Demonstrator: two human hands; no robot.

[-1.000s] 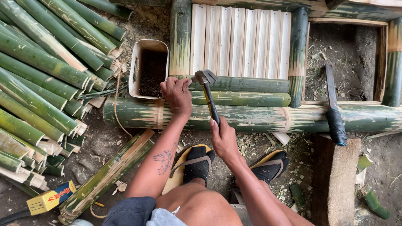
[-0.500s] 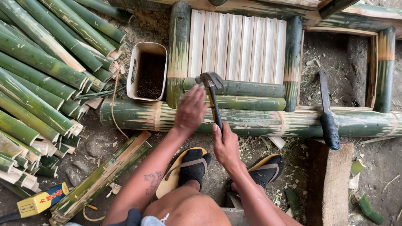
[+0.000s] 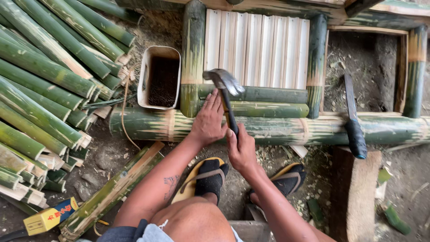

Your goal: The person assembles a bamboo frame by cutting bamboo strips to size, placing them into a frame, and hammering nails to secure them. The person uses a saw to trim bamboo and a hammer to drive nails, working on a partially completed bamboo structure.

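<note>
The right hand (image 3: 240,150) is clamped on a hammer (image 3: 226,96) whose handle runs straight away from the person, its head above the bamboo pole (image 3: 268,127), while the left hand (image 3: 208,121) rests spread on the pole just beside it.

One hammer (image 3: 224,80), one knife (image 3: 354,121), one white tub (image 3: 148,76), two sandals (image 3: 197,177), eight pale slats (image 3: 257,49).

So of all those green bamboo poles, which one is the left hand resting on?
The left hand rests on the long pole lying crosswise in front of the feet, under the slat panel, unlike the stacked poles at left.
</note>
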